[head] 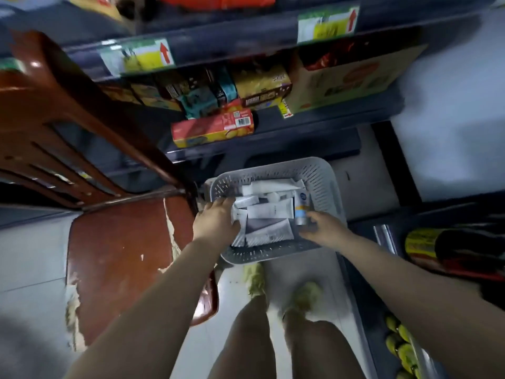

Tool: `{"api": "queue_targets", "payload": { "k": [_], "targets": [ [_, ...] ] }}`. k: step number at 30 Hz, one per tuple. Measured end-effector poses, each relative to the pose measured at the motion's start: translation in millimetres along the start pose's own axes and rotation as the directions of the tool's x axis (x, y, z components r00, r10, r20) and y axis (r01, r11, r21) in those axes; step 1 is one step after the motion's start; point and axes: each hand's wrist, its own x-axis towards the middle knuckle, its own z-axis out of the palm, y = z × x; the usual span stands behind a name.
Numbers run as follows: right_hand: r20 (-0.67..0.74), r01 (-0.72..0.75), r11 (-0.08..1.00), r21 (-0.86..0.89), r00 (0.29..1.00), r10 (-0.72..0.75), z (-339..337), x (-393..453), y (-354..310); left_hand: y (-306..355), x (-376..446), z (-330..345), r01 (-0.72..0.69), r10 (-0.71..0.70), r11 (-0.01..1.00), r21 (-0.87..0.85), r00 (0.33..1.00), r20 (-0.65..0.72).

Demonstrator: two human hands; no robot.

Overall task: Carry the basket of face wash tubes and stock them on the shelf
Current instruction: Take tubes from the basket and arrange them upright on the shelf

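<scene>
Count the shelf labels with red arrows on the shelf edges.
3. One red-arrow label sits on the upper shelf edge at left, a second on the edge further right, and a small third hangs lower beside the cardboard box. Blur may hide others.

We count: one grey perforated basket; roughly seven white and grey face wash tubes heaped in it, exact number unclear from overlap; one blue-and-white tube; one brown plastic chair; two yellow price labels with red arrows; two hands.
</scene>
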Motion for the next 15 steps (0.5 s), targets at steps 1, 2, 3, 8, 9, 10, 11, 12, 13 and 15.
{"api": "queue_targets", "payload": {
  "k": [1,2,3,8,9,10,11,12,13,15],
  "targets": [
    [0.02,-0.014,1.0,0.02,1.0,0.013,10.1,15.0,5.6,-2.3,10.0,13.7,0.016,-0.016,1.0,-0.026,1.0,0.015],
    [0.045,-0.039,0.998,0.04,0.998,0.038,20.8,30.0,10.3,-4.9,20.0,28.9,0.029,-0.027,0.998,-0.054,0.999,0.033],
    [0.072,-0.063,0.995,0.075,0.996,0.058,31.3,45.6,15.4,-7.4,30.1,44.6,0.047,-0.043,0.996,-0.082,0.998,0.051],
    [0.144,-0.14,0.984,0.106,0.982,0.124,81.5,133.6,33.9,-18.2,85.8,125.4,0.205,-0.168,0.954,-0.218,0.97,0.177],
    [0.169,-0.155,0.979,0.133,0.977,0.132,90.1,148.3,37.1,-18.6,93.6,136.1,0.239,-0.191,0.943,-0.231,0.958,0.211],
    [0.184,-0.17,0.981,0.095,0.971,0.151,99.2,163.4,38.6,-20.3,104.1,151.3,0.273,-0.216,0.931,-0.243,0.947,0.236],
    [0.203,-0.197,0.976,0.089,0.963,0.175,106.2,173.2,39.8,-22.5,113.6,164.2,0.3,-0.236,0.919,-0.257,0.939,0.252],
    [0.217,-0.218,0.975,0.037,0.954,0.206,116.3,188.3,43.2,-26.0,124.1,176.6,0.326,-0.259,0.907,-0.266,0.931,0.259],
    [0.217,-0.228,0.973,0.031,0.952,0.216,124.8,198.4,46.0,-29.7,134.0,187.3,0.368,-0.297,0.889,-0.272,0.916,0.27],
    [0.228,-0.218,0.976,-0.019,0.949,0.217,137.1,211.8,44.6,-33.7,147.3,204.0,0.448,-0.369,0.825,-0.344,0.889,0.272]
  ]
}}
